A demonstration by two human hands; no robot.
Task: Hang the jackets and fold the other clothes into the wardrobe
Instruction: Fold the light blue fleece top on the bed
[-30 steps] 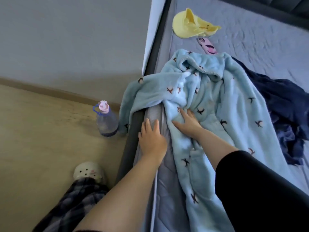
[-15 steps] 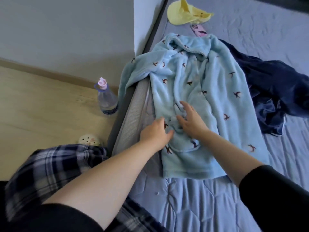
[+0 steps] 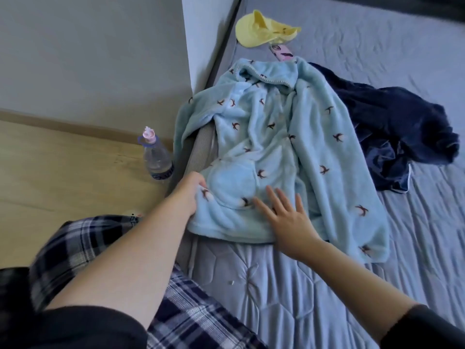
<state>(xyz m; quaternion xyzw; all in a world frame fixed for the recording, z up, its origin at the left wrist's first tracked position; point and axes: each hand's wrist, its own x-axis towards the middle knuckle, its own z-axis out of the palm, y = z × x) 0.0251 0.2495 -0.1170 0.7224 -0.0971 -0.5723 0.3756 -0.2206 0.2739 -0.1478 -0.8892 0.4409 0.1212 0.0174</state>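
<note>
Fleece robe (image 3: 274, 147), long axis from hem up to hood. Left hand (image 3: 190, 191) pinching hem corner; right hand (image 3: 286, 217) spread flat mid-hem, equally near.

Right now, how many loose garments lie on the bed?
2, perhaps more out of view: a light blue fleece robe near the bed's left edge, and a crumpled navy garment touching its right side.

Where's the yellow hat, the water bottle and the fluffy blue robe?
yellow hat (image 3: 261, 31): head view, on its crown.
water bottle (image 3: 157, 159): head view, on its clear body.
fluffy blue robe (image 3: 276, 137): head view, on its front panel.
</note>
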